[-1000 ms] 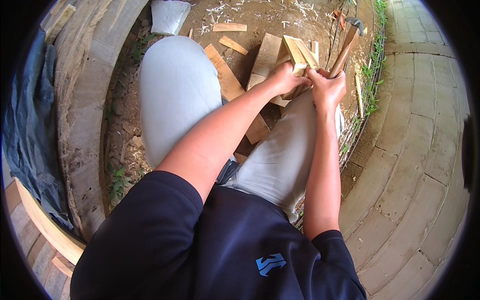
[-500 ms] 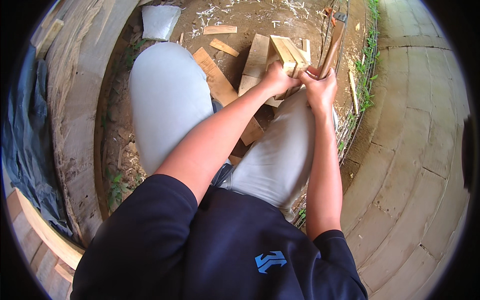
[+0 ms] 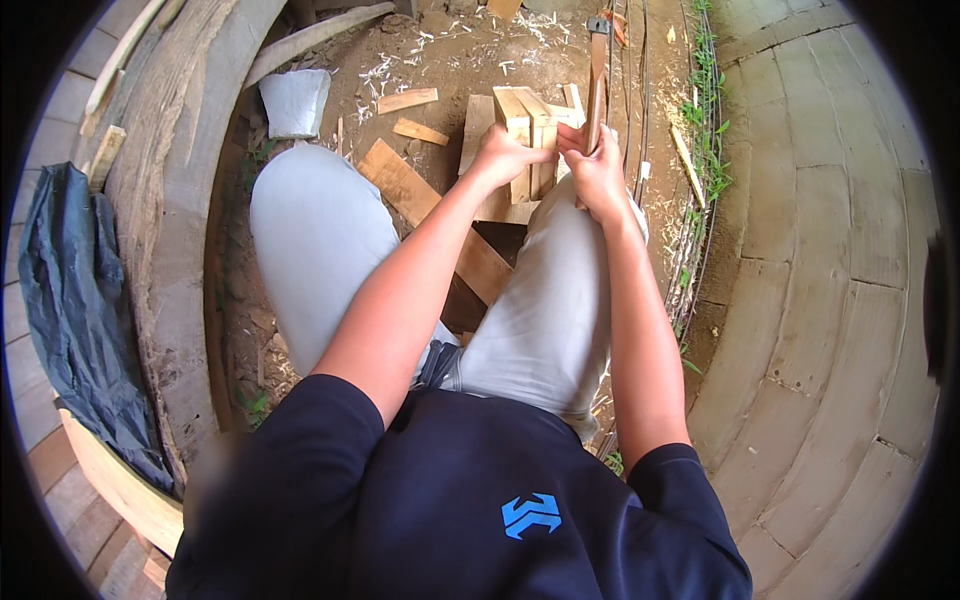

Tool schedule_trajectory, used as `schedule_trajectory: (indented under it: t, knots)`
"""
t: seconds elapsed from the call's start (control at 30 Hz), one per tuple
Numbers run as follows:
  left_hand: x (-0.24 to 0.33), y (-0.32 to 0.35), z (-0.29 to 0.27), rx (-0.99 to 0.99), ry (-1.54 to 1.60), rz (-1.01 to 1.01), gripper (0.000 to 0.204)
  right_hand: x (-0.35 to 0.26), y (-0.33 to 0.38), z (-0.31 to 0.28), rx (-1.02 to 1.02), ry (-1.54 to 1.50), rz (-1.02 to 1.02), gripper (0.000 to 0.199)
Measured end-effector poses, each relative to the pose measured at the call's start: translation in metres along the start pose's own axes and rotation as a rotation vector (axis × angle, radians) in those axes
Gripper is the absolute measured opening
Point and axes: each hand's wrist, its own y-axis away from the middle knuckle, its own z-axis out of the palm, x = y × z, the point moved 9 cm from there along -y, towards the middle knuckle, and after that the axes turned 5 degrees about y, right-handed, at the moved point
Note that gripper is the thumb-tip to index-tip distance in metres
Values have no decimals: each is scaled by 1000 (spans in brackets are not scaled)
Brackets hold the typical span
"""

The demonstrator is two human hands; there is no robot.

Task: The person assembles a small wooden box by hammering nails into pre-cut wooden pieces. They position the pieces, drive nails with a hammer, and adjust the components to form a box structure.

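Observation:
My left hand (image 3: 500,158) grips the near left side of a small pale wooden piece (image 3: 521,108), made of boards set side by side with a narrow gap between them. It stands on a wider wooden block (image 3: 478,125) between my knees. Wrapped round a brown wooden handle is my right hand (image 3: 598,178). The handle belongs to what looks like a hammer (image 3: 597,75), held upright with its small dark head pointing away from me. The right fingertips come close to the wooden piece's right side; whether they pinch something small there is hidden.
Loose boards (image 3: 405,185) and wood shavings (image 3: 400,60) lie on the dirt. A grey stone block (image 3: 295,103) sits at the far left, beside a thick timber (image 3: 160,200) and a dark plastic sheet (image 3: 75,300). Thin rods (image 3: 640,100) and a paved strip (image 3: 800,280) run along the right.
The wooden piece has turned more upright, and the hammer handle has swung from leaning right to nearly straight. Both hands keep their hold. The whole view has shifted slightly.

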Motion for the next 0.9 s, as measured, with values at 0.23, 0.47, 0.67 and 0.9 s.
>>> schedule_trajectory:
  t: [0.23,0.47,0.67,0.9]
  knots:
    - [15,17,-19,243,77,9,42,12,-2,-7,18,-131,17,36]
    - [15,15,-13,203,160,-15,48,14,2,-15,65,-277,47,31]
    - [13,15,-10,273,112,43,60,10,6,-27,127,-326,78,24]
    - [48,11,-7,295,-481,238,78,-4,31,-67,200,-381,63,13]
